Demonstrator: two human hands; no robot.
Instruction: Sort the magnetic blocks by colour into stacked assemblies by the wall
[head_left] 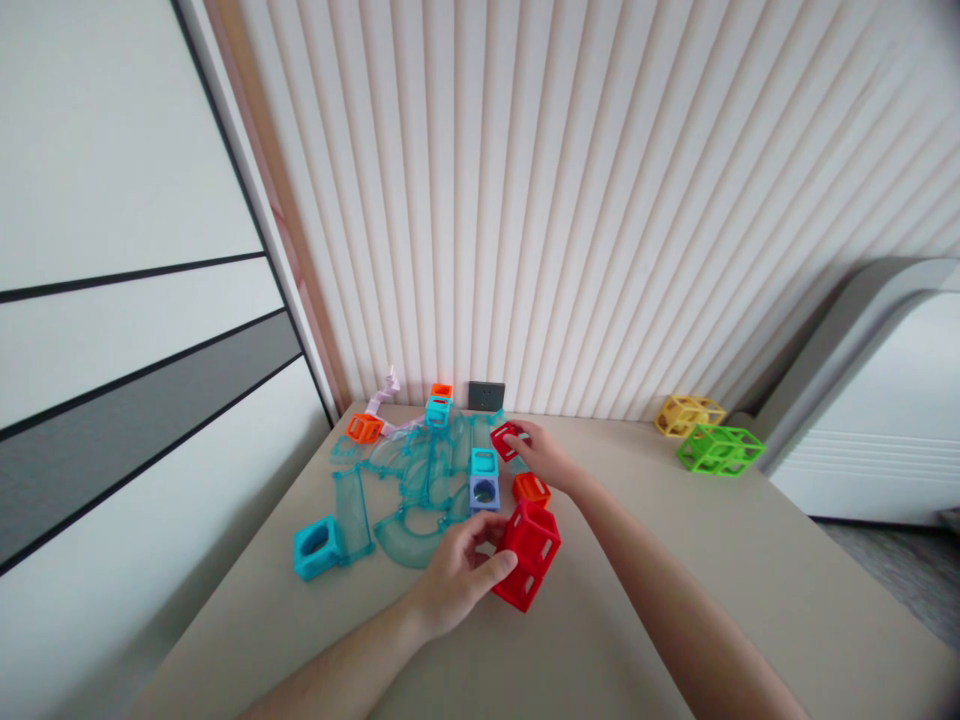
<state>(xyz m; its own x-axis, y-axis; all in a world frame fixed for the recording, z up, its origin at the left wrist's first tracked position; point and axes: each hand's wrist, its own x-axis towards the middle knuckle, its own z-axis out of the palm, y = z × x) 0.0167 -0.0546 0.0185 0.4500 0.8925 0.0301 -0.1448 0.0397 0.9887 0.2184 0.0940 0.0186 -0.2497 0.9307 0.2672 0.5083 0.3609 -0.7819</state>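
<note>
My left hand (466, 568) is closed around a stack of red hollow cubes (529, 555), tilted above the near part of the table. Farther off, my right hand (540, 452) pinches a single red hollow cube (505, 440). An orange hollow cube (531, 488) lies on the table just behind the red stack. Left of it stand a purple cube with a round hole (484, 493) and a light blue cube (484, 461). Translucent teal track pieces (420, 470) spread over the table to the left.
A blue cube with a round hole (315, 547) joins a straight teal track (352, 515) at the left. Another orange cube (364, 428) sits farther back. Yellow cubes (688, 415) and green cubes (720, 450) stand far right. A ribbed wall (540, 200) with a dark socket (486, 396) borders the table.
</note>
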